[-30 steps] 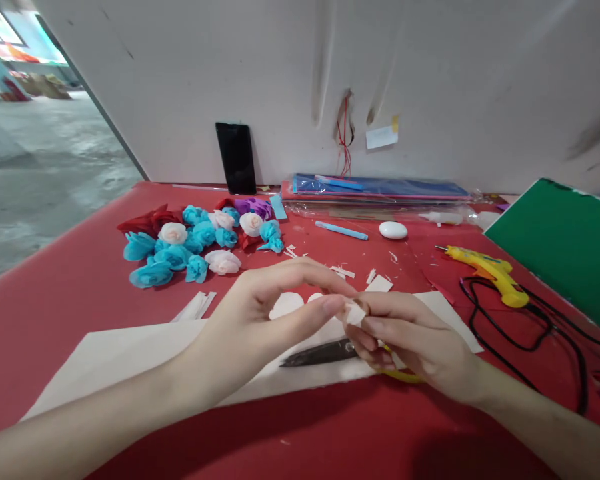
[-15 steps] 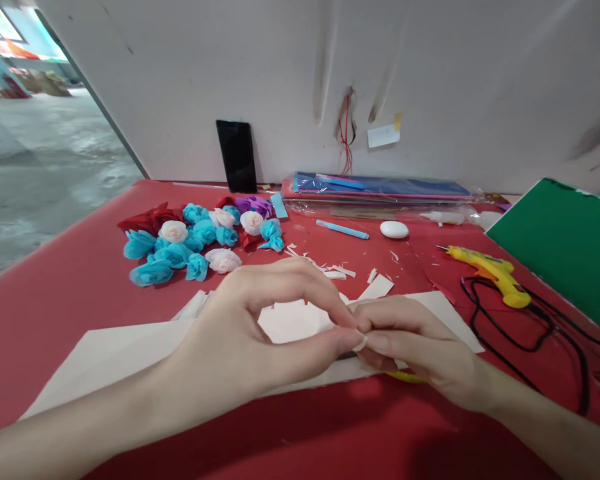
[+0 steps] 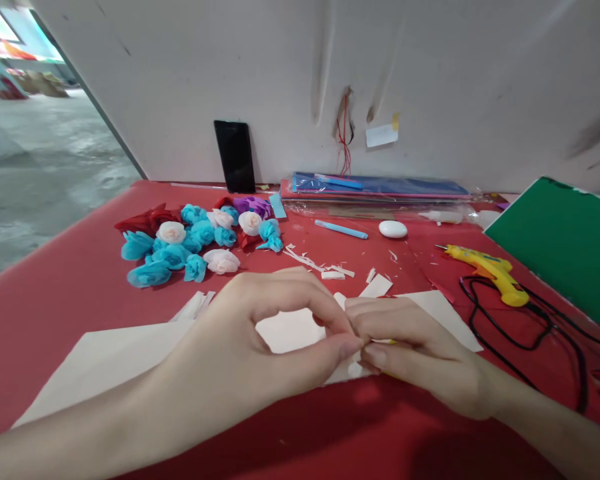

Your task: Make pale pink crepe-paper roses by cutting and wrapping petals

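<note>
My left hand [image 3: 265, 333] is closed in a pinch, thumb and forefinger meeting at the tips in a wide loop. Its fingertips touch those of my right hand [image 3: 415, 340], whose fingers are curled together. Whatever lies between the tips is hidden. A yellow edge [image 3: 391, 341] of some object shows at my right hand's fingers, mostly covered. Just below the fingertips is a small whitish piece [image 3: 355, 369]. Under both hands lies a large sheet of white paper [image 3: 115, 353].
Blue, pink, red and purple fabric-like flowers [image 3: 173, 255] lie left. Paper scraps [image 3: 333, 272], a light-blue pen [image 3: 341, 229] and a white oval object [image 3: 393, 229] lie beyond the hands. A yellow glue gun [image 3: 487, 267] with black cord and a green board [image 3: 560, 233] are right. A phone [image 3: 235, 157] leans behind.
My right hand has curled tighter and turned slightly, and the dark sliver beneath the fingertips no longer shows. The small whitish piece now shows below them. My left hand keeps its pinch.
</note>
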{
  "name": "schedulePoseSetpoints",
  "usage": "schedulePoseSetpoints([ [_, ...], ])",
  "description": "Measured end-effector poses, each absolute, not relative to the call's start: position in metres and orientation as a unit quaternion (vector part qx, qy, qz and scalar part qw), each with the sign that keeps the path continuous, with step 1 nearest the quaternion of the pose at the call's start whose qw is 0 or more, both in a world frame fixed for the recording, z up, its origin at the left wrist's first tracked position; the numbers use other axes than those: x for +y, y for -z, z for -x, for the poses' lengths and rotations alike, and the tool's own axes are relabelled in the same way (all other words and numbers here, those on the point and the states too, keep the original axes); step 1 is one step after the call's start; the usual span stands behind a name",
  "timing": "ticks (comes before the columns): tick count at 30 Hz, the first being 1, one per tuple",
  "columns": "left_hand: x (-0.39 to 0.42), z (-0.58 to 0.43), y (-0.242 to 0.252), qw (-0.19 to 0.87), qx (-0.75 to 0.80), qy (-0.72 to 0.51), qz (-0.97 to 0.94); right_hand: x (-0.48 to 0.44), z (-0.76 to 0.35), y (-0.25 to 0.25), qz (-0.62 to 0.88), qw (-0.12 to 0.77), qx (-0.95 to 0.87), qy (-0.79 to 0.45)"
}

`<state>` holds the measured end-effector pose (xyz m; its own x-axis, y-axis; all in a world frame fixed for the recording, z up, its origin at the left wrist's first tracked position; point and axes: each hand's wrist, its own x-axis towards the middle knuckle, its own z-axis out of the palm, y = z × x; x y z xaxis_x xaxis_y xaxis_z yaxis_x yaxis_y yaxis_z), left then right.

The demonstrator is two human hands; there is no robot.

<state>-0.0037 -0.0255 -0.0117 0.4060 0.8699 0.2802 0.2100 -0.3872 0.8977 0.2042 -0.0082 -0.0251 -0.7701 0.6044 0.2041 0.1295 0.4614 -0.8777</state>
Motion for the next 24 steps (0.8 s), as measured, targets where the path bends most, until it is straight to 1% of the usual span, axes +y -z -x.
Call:
schedulePoseSetpoints([
  [3,-0.024,0.005,0.011,0.393,0.364,-0.385,-0.751,-0.009,-0.205,0.024,0.226,0.232,-0.82,-0.471],
  [7,-0.023,0.007,0.011,0.397,0.362,-0.353,-0.766,-0.009,-0.206,0.025,0.217,0.218,-0.828,-0.469],
  [15,-0.021,0.007,0.01,0.439,0.366,-0.325,-0.753,-0.007,-0.207,0.027,0.182,0.221,-0.838,-0.465],
  [19,-0.02,0.006,0.01,0.471,0.372,-0.294,-0.744,-0.006,-0.207,0.034,0.16,0.243,-0.82,-0.493],
  [21,-0.021,0.007,0.012,0.453,0.368,-0.307,-0.752,-0.005,-0.208,0.038,0.151,0.261,-0.795,-0.527],
  [24,-0.021,0.008,0.014,0.351,0.337,-0.388,-0.783,-0.004,-0.209,0.041,0.147,0.293,-0.726,-0.605],
])
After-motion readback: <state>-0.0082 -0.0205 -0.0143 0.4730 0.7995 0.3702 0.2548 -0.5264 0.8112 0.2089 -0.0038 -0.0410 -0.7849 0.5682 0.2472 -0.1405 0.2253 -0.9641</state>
